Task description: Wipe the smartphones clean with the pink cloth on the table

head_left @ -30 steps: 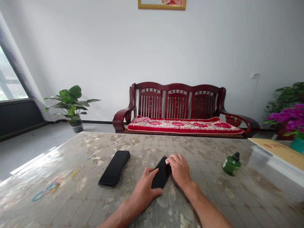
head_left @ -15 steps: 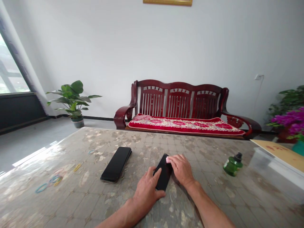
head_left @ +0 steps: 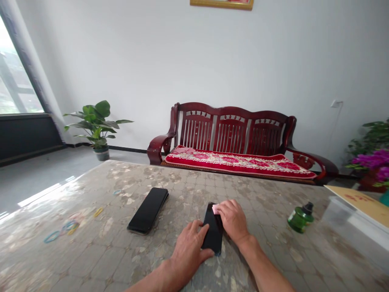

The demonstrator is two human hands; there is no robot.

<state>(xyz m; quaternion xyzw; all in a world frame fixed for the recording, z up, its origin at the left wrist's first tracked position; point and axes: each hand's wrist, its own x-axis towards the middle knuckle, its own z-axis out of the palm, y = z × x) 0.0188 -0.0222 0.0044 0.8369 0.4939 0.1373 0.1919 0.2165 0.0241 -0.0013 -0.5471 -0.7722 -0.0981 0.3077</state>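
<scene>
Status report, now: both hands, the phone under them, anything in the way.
Left hand gripping phone. Right hand pinching small pink piece at its far end. Phone lying screen dark. No obstruction seen; second phone off left, green bottle off right.

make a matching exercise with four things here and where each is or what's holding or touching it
1. small pink pad
2. green bottle with a black top
3. nearer black rectangular phone
4. red floral seat cover

A. on the dark red wooden bench
B. gripped in the right hand
C. touched by the left hand
D. standing near the clear plastic box

Pairs: 1-B; 2-D; 3-C; 4-A
</scene>
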